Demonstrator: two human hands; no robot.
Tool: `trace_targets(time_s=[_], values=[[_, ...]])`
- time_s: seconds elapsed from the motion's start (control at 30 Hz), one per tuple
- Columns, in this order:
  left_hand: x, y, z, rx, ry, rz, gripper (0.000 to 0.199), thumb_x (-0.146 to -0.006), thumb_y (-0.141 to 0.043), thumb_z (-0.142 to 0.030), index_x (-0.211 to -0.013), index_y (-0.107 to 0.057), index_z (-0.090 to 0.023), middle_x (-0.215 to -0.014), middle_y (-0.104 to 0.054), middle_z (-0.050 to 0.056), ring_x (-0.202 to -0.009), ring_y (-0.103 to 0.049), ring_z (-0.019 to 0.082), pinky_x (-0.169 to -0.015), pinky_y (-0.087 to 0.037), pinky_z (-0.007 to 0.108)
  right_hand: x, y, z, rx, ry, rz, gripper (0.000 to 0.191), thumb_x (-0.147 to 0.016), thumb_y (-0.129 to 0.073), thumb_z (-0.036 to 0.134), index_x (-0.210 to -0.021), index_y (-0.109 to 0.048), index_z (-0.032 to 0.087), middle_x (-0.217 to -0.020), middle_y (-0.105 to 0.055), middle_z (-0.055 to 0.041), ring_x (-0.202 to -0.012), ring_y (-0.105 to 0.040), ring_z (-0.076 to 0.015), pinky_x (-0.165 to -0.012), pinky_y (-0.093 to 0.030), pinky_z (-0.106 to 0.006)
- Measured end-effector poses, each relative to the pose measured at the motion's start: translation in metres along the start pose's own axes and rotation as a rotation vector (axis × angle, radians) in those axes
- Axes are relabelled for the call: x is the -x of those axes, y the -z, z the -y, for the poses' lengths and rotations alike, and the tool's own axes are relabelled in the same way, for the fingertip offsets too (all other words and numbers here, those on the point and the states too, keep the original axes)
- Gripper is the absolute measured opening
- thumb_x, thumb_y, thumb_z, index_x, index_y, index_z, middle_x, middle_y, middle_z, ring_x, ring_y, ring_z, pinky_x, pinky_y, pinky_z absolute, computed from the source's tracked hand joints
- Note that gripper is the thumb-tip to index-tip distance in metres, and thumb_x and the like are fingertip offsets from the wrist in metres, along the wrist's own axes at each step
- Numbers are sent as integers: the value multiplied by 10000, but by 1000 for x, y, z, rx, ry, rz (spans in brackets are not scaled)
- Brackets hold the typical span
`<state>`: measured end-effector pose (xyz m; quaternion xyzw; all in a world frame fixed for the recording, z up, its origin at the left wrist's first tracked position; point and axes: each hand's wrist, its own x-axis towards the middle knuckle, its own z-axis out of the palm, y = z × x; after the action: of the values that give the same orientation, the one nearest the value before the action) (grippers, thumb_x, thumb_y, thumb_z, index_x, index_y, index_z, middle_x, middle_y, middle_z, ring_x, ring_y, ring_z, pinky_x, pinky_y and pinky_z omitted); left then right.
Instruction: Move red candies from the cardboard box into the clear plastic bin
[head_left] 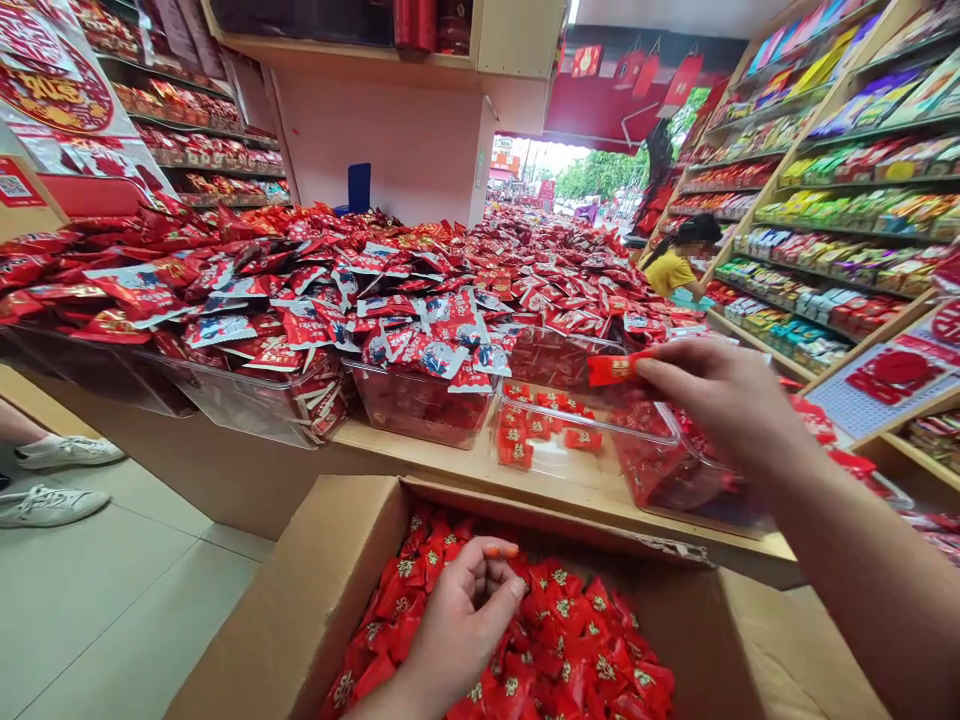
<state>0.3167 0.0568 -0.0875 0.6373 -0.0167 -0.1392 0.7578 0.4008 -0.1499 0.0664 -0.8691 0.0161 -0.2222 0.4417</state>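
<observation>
My right hand has thumb and forefinger pinched on the end of one small red packet, which sticks out to the left of my fingertips. It is up in the air, in line with the back right corner of a clear bin. My left hand is low over the cardboard box, fingers curled in and the thumb tip just short of the forefinger. A narrow orange strip shows at that forefinger; whether I am holding something there, I cannot tell.

Under my left hand the box holds a heap of red wrapped pieces with gold marks, thick along its left wall and out toward the right one. The clear bin sits by the front edge of the wooden counter, just beyond the box's far edge. It has a few loose red pieces, most of them toward its left side and back edge.

To its left, along the counter's front edge, more clear bins are piled above their rims with red-and-white packets. Beyond the counter's far right corner, a person in yellow is near the stocked shelves.
</observation>
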Motion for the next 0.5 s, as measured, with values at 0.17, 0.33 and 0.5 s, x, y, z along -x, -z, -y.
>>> trace_targets(time_s=[0.17, 0.33, 0.5], values=[[0, -2, 9, -56, 81, 80, 136, -684, -529, -201, -815, -527, -167, -645, -455, -40, -608, -422, 100, -592, -348, 225, -63, -51, -39, 223, -350, 498, 102, -538, -617, 49, -464, -584, 112, -356, -504, 23, -319, -399, -62, -332, -288, -188], [-5, -2, 31, -138, 140, 191, 145, -594, -537, -167, -739, -522, -166, -567, -410, -58, -534, -387, 93, -532, -322, 218, -52, -82, -49, 309, -423, 681, 253, -508, -572, -30, -312, -495, 109, -257, -440, 23, -245, -362, -57, -306, -247, -178], [-6, 1, 36, -299, 135, 272, 157, -593, -528, -179, -738, -587, -172, -555, -441, -45, -517, -415, 98, -499, -324, 209, -44, -83, -56, 356, -420, 759, 222, -495, -625, 9, -338, -512, 118, -282, -495, -16, -291, -452, -99, -340, -325, -209]])
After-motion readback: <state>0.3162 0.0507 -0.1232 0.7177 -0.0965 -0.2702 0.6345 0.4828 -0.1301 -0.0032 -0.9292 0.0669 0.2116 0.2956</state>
